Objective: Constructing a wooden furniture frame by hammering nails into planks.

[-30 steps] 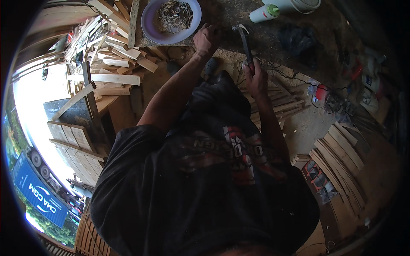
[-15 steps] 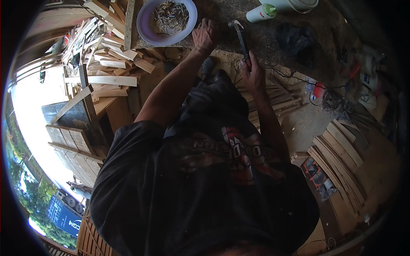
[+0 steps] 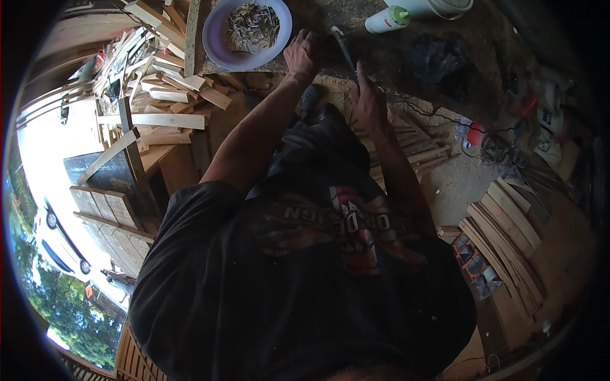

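My right hand [image 3: 368,101] is wrapped round the lower handle of a dark, slim, metal-looking hammer [image 3: 345,51] over the dark, flat workbench [image 3: 391,60]. Likely stiff, head-heavy; low grip suits. Left hand [image 3: 302,56] half-curled nearby; can't tell if pinching.

And there it is: we spot pale capital letters across the dark T-shirt [image 3: 305,286], flanking a red-and-white printed panel [image 3: 352,228] toward five o'clock; one o'clock's white squeeze bottle [image 3: 384,20] defeats our reading.
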`<state>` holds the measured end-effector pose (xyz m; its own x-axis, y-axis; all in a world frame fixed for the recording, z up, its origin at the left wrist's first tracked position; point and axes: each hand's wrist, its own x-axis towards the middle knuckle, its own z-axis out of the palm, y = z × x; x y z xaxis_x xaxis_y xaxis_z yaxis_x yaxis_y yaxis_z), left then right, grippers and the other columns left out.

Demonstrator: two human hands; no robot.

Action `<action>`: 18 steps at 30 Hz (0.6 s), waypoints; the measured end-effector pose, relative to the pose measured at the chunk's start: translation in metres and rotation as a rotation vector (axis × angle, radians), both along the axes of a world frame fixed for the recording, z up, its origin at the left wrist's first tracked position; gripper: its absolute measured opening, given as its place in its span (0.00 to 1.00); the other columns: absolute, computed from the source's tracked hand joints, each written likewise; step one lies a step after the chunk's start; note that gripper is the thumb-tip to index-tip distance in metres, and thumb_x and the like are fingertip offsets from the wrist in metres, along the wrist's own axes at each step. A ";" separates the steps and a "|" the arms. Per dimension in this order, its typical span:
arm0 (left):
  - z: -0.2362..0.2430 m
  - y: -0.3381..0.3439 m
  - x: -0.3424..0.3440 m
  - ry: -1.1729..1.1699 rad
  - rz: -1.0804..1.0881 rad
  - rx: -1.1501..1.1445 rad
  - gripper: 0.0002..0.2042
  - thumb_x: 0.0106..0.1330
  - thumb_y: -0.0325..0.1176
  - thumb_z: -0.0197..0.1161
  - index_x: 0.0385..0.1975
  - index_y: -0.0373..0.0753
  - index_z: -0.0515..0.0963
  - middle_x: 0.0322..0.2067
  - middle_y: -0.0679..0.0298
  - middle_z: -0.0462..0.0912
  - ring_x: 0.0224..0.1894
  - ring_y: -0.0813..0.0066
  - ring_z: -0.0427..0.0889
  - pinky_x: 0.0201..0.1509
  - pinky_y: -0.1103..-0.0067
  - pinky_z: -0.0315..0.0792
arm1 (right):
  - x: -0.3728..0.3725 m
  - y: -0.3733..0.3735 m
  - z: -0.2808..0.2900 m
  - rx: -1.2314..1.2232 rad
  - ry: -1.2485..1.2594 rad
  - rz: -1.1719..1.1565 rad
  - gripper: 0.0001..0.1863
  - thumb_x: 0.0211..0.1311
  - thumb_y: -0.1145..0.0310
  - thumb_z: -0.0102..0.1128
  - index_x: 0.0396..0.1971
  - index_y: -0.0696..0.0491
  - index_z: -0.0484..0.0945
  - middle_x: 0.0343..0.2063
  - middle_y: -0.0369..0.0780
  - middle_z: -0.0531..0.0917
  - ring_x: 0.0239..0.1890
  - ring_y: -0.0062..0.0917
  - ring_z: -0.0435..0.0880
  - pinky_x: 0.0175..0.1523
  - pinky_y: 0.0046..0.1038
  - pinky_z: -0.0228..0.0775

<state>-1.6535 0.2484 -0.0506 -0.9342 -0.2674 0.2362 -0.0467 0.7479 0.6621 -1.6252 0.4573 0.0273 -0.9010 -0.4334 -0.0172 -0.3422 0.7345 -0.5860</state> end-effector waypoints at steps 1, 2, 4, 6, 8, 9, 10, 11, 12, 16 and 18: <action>0.000 0.000 0.002 0.002 0.003 -0.002 0.10 0.59 0.40 0.64 0.36 0.43 0.80 0.40 0.56 0.80 0.44 0.50 0.80 0.46 0.60 0.72 | -0.003 -0.001 -0.003 0.050 -0.025 -0.005 0.28 0.73 0.66 0.53 0.69 0.59 0.64 0.37 0.54 0.84 0.38 0.48 0.86 0.41 0.41 0.77; 0.001 0.001 0.005 -0.034 0.012 -0.003 0.11 0.59 0.41 0.64 0.36 0.44 0.81 0.40 0.56 0.80 0.44 0.50 0.80 0.46 0.59 0.72 | -0.001 0.000 -0.004 0.047 -0.023 -0.003 0.28 0.73 0.66 0.53 0.69 0.59 0.64 0.37 0.54 0.84 0.38 0.48 0.86 0.41 0.41 0.77; 0.001 0.000 0.008 -0.075 0.030 -0.005 0.11 0.58 0.41 0.65 0.36 0.44 0.81 0.41 0.57 0.80 0.45 0.50 0.80 0.46 0.59 0.72 | 0.011 0.002 -0.003 -0.207 0.027 -0.076 0.28 0.73 0.66 0.53 0.69 0.58 0.64 0.38 0.54 0.84 0.38 0.49 0.85 0.40 0.42 0.77; 0.001 -0.002 0.001 -0.056 0.060 0.010 0.11 0.58 0.41 0.65 0.36 0.44 0.81 0.40 0.56 0.80 0.45 0.50 0.80 0.46 0.59 0.72 | 0.014 0.002 -0.012 -0.184 0.099 -0.038 0.27 0.73 0.66 0.53 0.69 0.58 0.64 0.37 0.54 0.84 0.38 0.49 0.85 0.40 0.42 0.77; 0.003 0.000 0.005 -0.049 0.033 0.003 0.11 0.59 0.41 0.65 0.37 0.43 0.81 0.40 0.56 0.80 0.45 0.49 0.80 0.46 0.59 0.72 | 0.014 0.008 -0.019 -0.158 0.173 -0.010 0.27 0.73 0.66 0.54 0.69 0.57 0.65 0.37 0.54 0.84 0.38 0.49 0.85 0.40 0.42 0.77; 0.004 -0.002 0.005 -0.040 0.019 -0.010 0.11 0.59 0.41 0.65 0.37 0.43 0.81 0.41 0.56 0.80 0.45 0.49 0.80 0.46 0.58 0.71 | 0.009 0.007 -0.018 -0.039 0.085 -0.014 0.27 0.73 0.66 0.54 0.69 0.57 0.65 0.37 0.53 0.84 0.38 0.48 0.85 0.40 0.42 0.77; 0.004 -0.003 0.003 -0.037 0.020 -0.013 0.11 0.59 0.41 0.65 0.37 0.43 0.81 0.41 0.56 0.80 0.45 0.49 0.80 0.46 0.58 0.71 | 0.004 0.006 -0.017 0.079 -0.004 -0.020 0.27 0.73 0.66 0.54 0.69 0.57 0.65 0.38 0.53 0.84 0.38 0.48 0.85 0.40 0.41 0.77; 0.004 -0.002 0.001 -0.044 0.042 -0.033 0.11 0.59 0.42 0.66 0.36 0.43 0.82 0.40 0.58 0.81 0.44 0.51 0.81 0.46 0.60 0.72 | 0.001 0.005 -0.016 0.076 -0.001 -0.020 0.27 0.73 0.66 0.54 0.69 0.57 0.65 0.38 0.53 0.84 0.38 0.48 0.85 0.40 0.41 0.77; 0.004 -0.002 0.003 -0.055 0.067 -0.050 0.11 0.59 0.42 0.67 0.36 0.44 0.82 0.39 0.60 0.81 0.44 0.53 0.81 0.46 0.61 0.72 | 0.002 0.005 -0.013 -0.029 -0.008 -0.053 0.27 0.73 0.66 0.54 0.69 0.57 0.66 0.38 0.53 0.84 0.38 0.48 0.85 0.40 0.42 0.77; 0.005 0.001 0.001 -0.129 0.042 0.008 0.12 0.60 0.42 0.66 0.38 0.42 0.81 0.43 0.55 0.80 0.46 0.48 0.80 0.47 0.58 0.71 | 0.006 0.010 -0.018 -0.012 0.058 0.027 0.27 0.72 0.66 0.57 0.68 0.55 0.67 0.38 0.54 0.85 0.39 0.47 0.86 0.40 0.41 0.76; 0.010 0.007 0.001 -0.103 0.048 0.013 0.12 0.61 0.43 0.65 0.37 0.43 0.81 0.42 0.55 0.80 0.46 0.48 0.80 0.47 0.58 0.71 | 0.006 0.018 -0.020 0.022 0.004 0.011 0.27 0.71 0.65 0.57 0.67 0.56 0.68 0.38 0.54 0.85 0.39 0.47 0.86 0.40 0.41 0.76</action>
<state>-1.6520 0.2551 -0.0405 -0.9393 -0.3150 0.1360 -0.1507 0.7348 0.6613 -1.6190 0.4758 0.0070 -0.8961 -0.4432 -0.0232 -0.3529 0.7433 -0.5682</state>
